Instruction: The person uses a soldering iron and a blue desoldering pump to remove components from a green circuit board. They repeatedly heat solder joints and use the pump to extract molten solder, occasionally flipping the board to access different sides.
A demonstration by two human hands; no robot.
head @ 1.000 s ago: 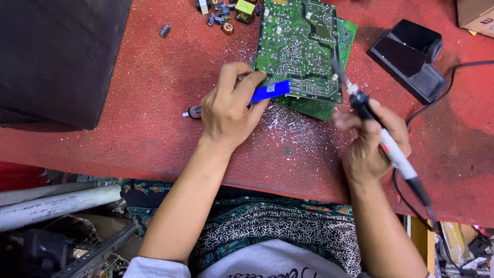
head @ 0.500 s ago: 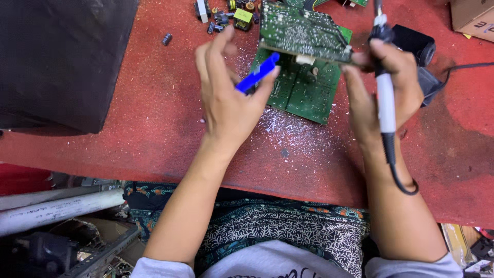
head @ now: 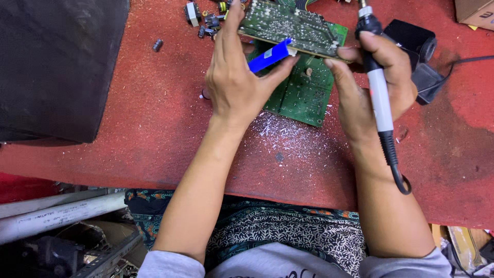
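Lifted higher off the red desk (head: 128, 128) since a moment ago: upper circuit board (head: 288, 23), now tilted, held between left hand (head: 236, 82) at its near-left edge and right hand (head: 370, 87) at its right edge. Left grip also closed on a blue-handled tool (head: 268, 55); right grip wrapped around a soldering iron (head: 378, 92), tip up. Below, flat on the desk, a second green board (head: 301, 98). Open room toward the near edge; black box (head: 56, 62) crowding the left, black stand (head: 417, 46) the right.
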